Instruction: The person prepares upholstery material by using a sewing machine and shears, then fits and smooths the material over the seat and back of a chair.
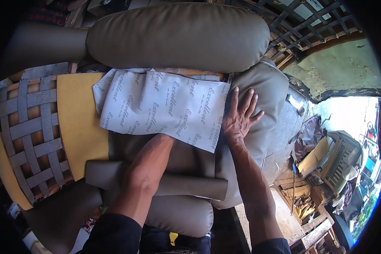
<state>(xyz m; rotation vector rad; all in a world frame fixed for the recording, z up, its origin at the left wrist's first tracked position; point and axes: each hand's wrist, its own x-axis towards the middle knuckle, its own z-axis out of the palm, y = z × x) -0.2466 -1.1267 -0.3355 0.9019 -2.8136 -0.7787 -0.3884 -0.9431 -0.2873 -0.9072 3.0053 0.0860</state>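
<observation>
My right hand (240,117) lies flat with fingers spread on a grey-brown padded armrest (266,97). Its thumb side is beside the edge of a white printed sheet (165,106), which looks like the backing of upholstery material. Below that sheet my left forearm (146,173) reaches in, and the left hand is hidden underneath, so its fingers do not show. A yellow foam panel (82,127) stretches to the left of the sheet. In front of it, a strip of grey-brown upholstery material (194,185) hangs across the seat, partly behind my left forearm.
Woven grey webbing (34,135) on a wooden frame is at the left. A long padded cushion (178,36) runs along the far side, and a smaller rounded one (180,215) is near me. Wood scraps (305,203) and a plastic chair (340,158) stand at the right.
</observation>
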